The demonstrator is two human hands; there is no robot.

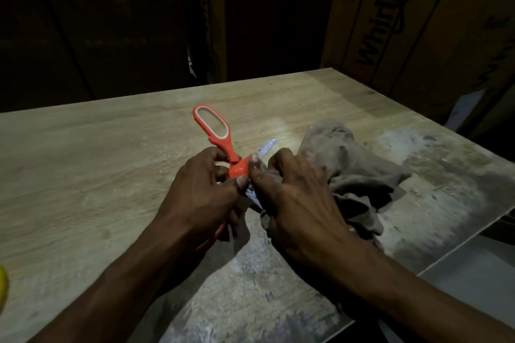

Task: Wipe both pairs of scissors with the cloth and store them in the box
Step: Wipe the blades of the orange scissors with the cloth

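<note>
A pair of scissors with orange handles [216,131] is held over the middle of the wooden table [83,153], blades spread apart. My left hand [206,192] grips it near the pivot; one handle loop points away from me, the other is mostly hidden under that hand. My right hand [295,198] presses a grey-brown cloth [348,159] against the blades. One blade tip [267,146] shows past my fingers. The rest of the cloth trails to the right on the table. I see no second pair of scissors and no storage box.
Large cardboard cartons [418,22] stand behind the table at the right. The room behind is dark. A yellow object [2,284] peeks in at the left edge. The table's right edge [459,248] runs diagonally close to my right forearm.
</note>
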